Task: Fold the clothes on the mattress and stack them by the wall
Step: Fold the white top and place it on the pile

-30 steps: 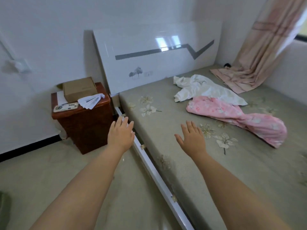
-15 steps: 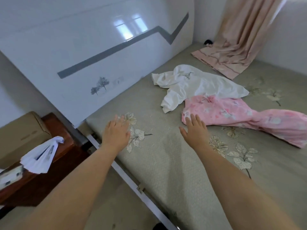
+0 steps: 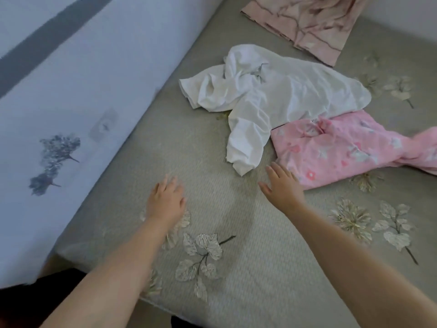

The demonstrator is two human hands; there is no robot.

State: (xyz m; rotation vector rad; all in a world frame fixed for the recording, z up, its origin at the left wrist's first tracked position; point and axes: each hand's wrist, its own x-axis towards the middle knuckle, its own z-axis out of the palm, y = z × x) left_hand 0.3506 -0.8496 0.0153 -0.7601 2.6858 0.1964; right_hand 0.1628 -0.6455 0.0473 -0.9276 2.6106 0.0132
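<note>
**Both hands out over mattress, clothes unfolded**

Mattress: grey-green woven cover w/ ribbed texture, embroidered pale leaf & flower motifs. White garment, thin soft fabric, lies crumpled mid-mattress, one sleeve trailing toward the person. Pink garment, floral print, rumpled & twisted at its right end, lies just beside the white one, edges touching. Neither is folded.

Left hand reaches out palm down over bare mattress, fingers straight, holding nothing; blurred. Right hand likewise flat & released, fingertips at the pink garment's near edge; can't tell if touching.

Glossy white headboard w/ grey stripe & tree print on the left. Pink-beige curtain pooled at far end.
</note>
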